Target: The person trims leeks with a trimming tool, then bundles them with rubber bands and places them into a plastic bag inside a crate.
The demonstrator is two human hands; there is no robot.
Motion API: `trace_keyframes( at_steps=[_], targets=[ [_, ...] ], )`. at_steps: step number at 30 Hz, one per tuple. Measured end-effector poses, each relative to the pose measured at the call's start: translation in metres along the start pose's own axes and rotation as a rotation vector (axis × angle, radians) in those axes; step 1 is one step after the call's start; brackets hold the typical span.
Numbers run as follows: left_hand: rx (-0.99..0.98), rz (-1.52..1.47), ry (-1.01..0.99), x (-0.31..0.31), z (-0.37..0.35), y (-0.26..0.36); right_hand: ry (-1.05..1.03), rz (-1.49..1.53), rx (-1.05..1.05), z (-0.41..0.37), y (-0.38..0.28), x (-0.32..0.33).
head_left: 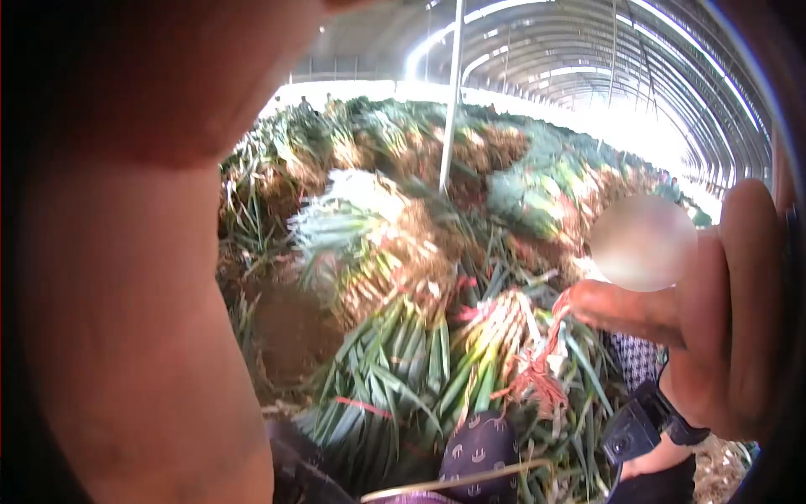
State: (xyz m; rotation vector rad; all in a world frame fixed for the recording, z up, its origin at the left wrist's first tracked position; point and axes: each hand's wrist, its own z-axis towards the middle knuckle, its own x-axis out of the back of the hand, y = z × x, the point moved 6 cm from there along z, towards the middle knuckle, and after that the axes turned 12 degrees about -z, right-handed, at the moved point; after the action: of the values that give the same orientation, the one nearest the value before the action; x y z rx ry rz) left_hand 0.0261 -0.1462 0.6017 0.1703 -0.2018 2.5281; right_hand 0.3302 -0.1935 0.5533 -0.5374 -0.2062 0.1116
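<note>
My left hand and forearm fill the left side, very close to the camera; the fingers are out of sight beyond the top edge. At the right is my right hand, its fingers closed around red string that hangs in a loose tangle over the leeks. A round blurred patch hides part of this hand. Below the string lies a bundle of leeks with pale stems. Another bundle with green leaves and a red tie is to its left.
A black device is strapped near my right wrist. Piled leek bundles with roots stretch back under an arched roof. A white pole rises among them. Bare soil shows at left. My patterned knee is at the bottom; distant people stand behind.
</note>
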Motion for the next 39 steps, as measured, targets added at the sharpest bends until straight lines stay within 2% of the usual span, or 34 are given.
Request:
trace_keyframes(
  at_steps=[7, 12, 17, 25, 29, 30, 31, 32, 33, 34, 35, 38, 39],
  targets=[
    [-0.162, 0.002, -0.066, 0.013, 0.012, 0.013, 0.030, -0.085, 0.077, 0.030, 0.003, 0.039],
    [-0.179, 0.017, -0.072, 0.020, 0.019, 0.018, 0.030, -0.073, 0.083, 0.041, 0.003, 0.041],
    [-0.050, 0.056, -0.003, 0.026, 0.003, 0.009, 0.004, 0.011, -0.027, 0.029, 0.016, 0.008],
    [0.004, 0.043, 0.039, 0.019, -0.025, 0.004, -0.072, 0.067, -0.058, 0.030, 0.033, -0.034],
    [0.072, 0.117, 0.183, 0.039, -0.057, 0.017, -0.068, 0.154, -0.156, 0.033, 0.043, -0.070],
    [0.153, 0.168, 0.281, 0.051, -0.079, 0.015, -0.049, 0.176, -0.203, 0.027, 0.055, -0.079],
    [0.381, 0.274, 0.426, 0.066, -0.112, 0.000, 0.008, 0.224, -0.277, 0.018, 0.073, -0.085],
    [0.737, 0.437, 0.587, 0.077, -0.155, -0.012, 0.078, 0.279, -0.367, 0.002, 0.099, -0.088],
    [0.950, 0.400, 0.653, 0.091, -0.211, -0.027, 0.156, 0.337, -0.453, -0.015, 0.126, -0.091],
    [1.124, 0.553, 0.481, 0.110, -0.275, -0.043, 0.223, 0.311, -0.723, -0.046, 0.161, -0.089],
    [1.234, 0.496, 0.551, 0.116, -0.342, -0.059, 0.263, 0.453, -0.957, -0.077, 0.193, -0.090],
    [1.663, 0.439, 0.543, 0.126, -0.520, -0.070, 0.233, 0.509, -1.255, -0.139, 0.285, -0.088],
    [1.744, 0.509, 0.505, 0.126, -0.561, -0.063, 0.212, 0.410, -1.315, -0.162, 0.322, -0.085]
  ],
)
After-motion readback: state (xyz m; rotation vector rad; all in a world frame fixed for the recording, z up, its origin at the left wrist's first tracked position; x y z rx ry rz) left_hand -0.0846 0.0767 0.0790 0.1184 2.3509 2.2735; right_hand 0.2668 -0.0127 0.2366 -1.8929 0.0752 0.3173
